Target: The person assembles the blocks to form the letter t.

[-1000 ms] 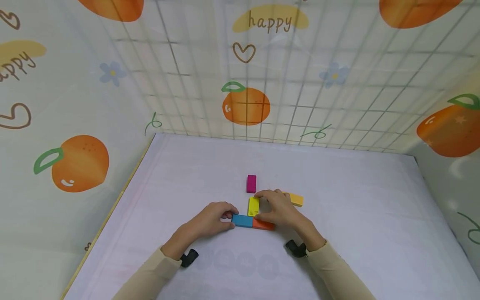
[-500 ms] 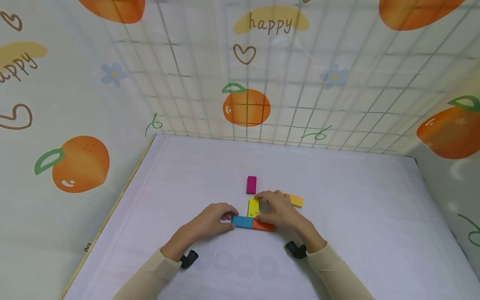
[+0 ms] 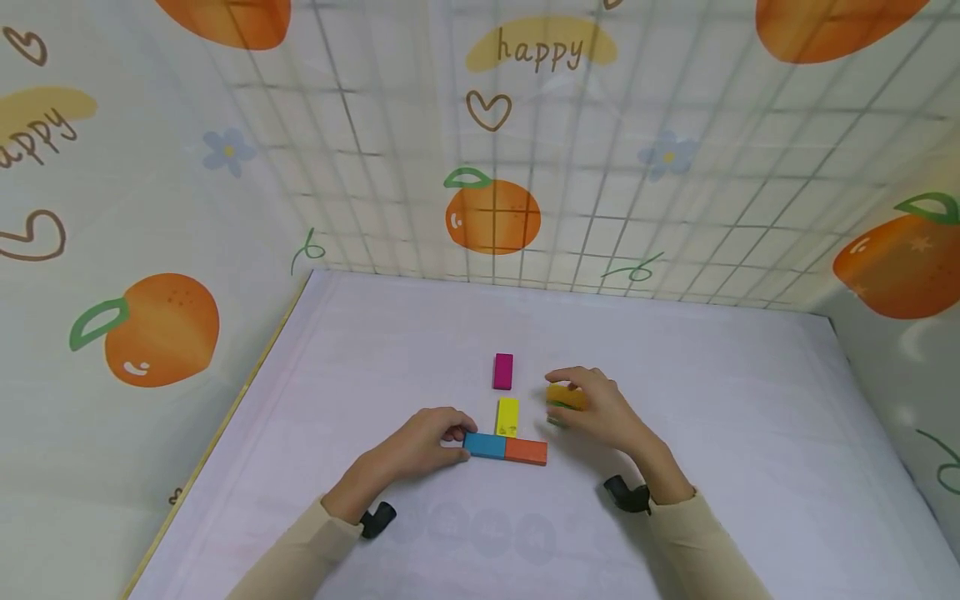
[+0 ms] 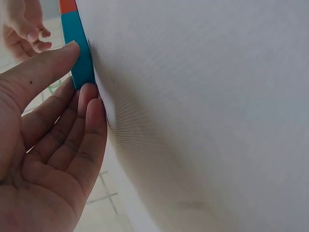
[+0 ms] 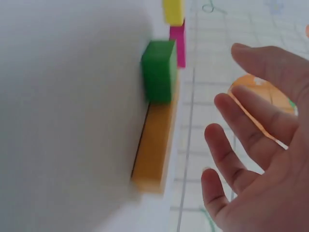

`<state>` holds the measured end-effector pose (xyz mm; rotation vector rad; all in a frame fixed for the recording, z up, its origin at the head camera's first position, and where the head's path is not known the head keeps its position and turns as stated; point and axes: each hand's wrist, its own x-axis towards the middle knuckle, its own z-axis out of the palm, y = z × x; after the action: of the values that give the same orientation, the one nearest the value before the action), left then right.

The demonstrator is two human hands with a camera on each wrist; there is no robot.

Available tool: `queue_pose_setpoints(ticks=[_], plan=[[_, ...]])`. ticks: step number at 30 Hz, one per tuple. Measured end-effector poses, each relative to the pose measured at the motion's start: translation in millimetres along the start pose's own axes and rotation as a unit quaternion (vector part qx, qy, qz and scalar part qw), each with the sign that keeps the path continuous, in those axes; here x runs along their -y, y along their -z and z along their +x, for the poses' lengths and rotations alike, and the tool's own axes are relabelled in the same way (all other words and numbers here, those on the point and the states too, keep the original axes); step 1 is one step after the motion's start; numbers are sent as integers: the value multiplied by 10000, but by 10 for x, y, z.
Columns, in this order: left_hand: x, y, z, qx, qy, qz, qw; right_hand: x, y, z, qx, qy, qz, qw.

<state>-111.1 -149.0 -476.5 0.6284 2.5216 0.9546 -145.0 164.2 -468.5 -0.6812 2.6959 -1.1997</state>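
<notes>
Fingers of the left hand [image 3: 423, 440] are clamped on the blue block [image 3: 485, 446]; the right hand's [image 3: 606, 408] are spread near the green block [image 5: 159, 71] and amber block [image 5: 157, 142]. Looks like a steady-and-reach step; probably needs a pinch next. Six blocks, one per colour: orange [image 3: 527, 452] touching blue, yellow [image 3: 507, 415] just behind, magenta [image 3: 503, 372] farther back.

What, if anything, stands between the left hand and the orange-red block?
The blue block does: the left hand holds one end of it, and the orange-red block lies against its other end.
</notes>
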Motion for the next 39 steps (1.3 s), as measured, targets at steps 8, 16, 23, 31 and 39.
queue_pose_setpoints(ticks=[8,16,23,31,39], plan=[[8,0,-2,0,-64,-2,10000,-256,196,-109,-148,-31,-61,9999],[-2,-8,-11,-12,-20,11,10000,-412,193,-99,26,-339,-121,9993],[-13,-7,-2,1,27,-15,10000,-443,176,-68,167,-426,-187,9988],[7,-8,13,2,32,-14,10000,-423,175,-46,255,-509,-258,9980],[14,-16,18,-9,29,37,10000,-408,174,-29,223,-543,-569,9967]])
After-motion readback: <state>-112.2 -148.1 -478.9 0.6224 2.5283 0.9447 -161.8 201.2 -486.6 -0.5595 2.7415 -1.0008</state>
